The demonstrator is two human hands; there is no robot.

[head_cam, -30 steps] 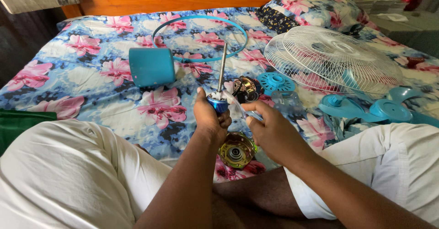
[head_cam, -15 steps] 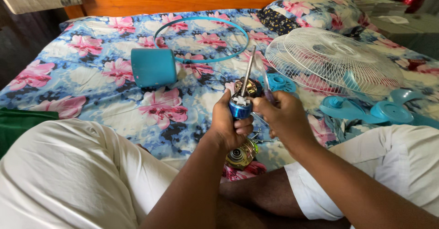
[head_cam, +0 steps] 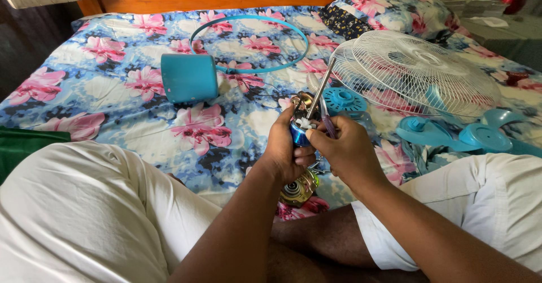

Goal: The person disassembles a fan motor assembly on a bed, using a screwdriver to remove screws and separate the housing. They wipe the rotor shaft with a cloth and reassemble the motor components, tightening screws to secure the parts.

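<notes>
A person sits cross-legged on a flowered bedsheet (head_cam: 113,102), seen from above. Upper left of centre lies a teal motor cover (head_cam: 189,78), with a thin blue ring (head_cam: 248,43) behind it. At centre, the left hand (head_cam: 285,147) closes around a small blue fan part (head_cam: 299,131); a brass-coloured motor piece (head_cam: 296,191) sits just below it. The right hand (head_cam: 345,150) grips a screwdriver (head_cam: 322,91) (shaft tilted up and right) touching that part. Right of centre rests a white wire fan guard (head_cam: 418,71), with blue fan blades (head_cam: 451,136) at the lower right.
</notes>
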